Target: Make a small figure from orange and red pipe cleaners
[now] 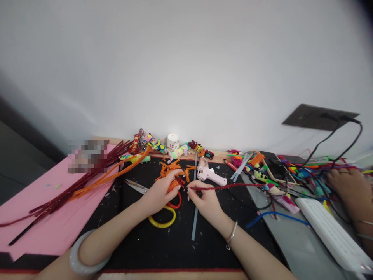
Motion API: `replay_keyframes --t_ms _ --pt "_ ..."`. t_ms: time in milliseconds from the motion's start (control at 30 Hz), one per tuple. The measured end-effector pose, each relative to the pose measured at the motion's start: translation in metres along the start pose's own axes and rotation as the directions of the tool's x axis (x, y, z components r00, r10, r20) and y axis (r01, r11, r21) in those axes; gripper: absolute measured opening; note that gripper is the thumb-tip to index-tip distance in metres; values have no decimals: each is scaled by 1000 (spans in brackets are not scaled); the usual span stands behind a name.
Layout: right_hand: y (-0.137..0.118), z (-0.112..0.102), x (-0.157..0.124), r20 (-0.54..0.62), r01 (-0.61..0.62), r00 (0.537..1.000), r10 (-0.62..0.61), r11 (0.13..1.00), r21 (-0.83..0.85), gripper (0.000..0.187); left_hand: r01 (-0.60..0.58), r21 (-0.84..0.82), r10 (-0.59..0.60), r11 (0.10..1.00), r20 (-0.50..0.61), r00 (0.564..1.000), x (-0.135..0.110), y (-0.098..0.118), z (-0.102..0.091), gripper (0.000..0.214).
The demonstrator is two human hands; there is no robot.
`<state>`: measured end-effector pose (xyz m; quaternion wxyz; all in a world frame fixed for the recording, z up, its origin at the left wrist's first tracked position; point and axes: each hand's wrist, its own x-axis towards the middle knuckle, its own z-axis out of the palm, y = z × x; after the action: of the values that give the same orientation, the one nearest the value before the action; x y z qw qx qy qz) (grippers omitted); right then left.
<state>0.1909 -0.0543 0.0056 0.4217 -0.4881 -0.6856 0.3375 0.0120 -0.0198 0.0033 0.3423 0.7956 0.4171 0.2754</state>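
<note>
Bangled forearms (119, 226) angle inward, right grip (208, 200) pinching a red stem (233, 186).

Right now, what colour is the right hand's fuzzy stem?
The fuzzy stem is glittery dark red; see head view.

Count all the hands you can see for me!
3. The left hand is over the scissors, the right hand beside it holds a sparkly red stem, and another person's hand is at the far right, by the cables.
</note>
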Motion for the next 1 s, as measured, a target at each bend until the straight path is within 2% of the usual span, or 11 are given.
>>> replay_keyframes --t_ms 1000 --pt "0 0 0 7 -1 1000 1 1000 6 16 -2 0 2 1000 -6 1000 1 0 0 44"
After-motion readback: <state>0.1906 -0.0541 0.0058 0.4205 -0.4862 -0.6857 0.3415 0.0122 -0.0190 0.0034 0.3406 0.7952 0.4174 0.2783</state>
